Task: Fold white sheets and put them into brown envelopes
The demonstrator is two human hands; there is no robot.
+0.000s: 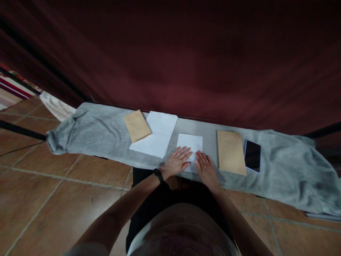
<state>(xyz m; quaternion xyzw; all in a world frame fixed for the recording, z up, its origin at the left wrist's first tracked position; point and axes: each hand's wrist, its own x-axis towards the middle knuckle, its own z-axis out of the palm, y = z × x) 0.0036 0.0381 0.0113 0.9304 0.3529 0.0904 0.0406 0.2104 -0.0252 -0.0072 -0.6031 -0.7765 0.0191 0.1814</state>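
Observation:
A small white sheet of paper (189,141) lies on the grey cloth near the front edge, partly under both hands. My left hand (176,163) rests flat on its left part, fingers spread, with a black band on the wrist. On the sheet's right edge lies my right hand (205,167), its fingers stretched out and flat. Neither hand grips anything. Left of the hands are larger white sheets (160,131), overlapped at their left by a brown envelope (137,125). Another brown envelope (231,153) lies to the right of my right hand.
A phone (252,156) lies beside the right envelope. The narrow surface is covered with grey cloth (106,131), rumpled toward both ends. Behind it hangs a dark red curtain (186,71). Brown floor tiles (39,192) show below, and a dark bar (22,130) stands at the left.

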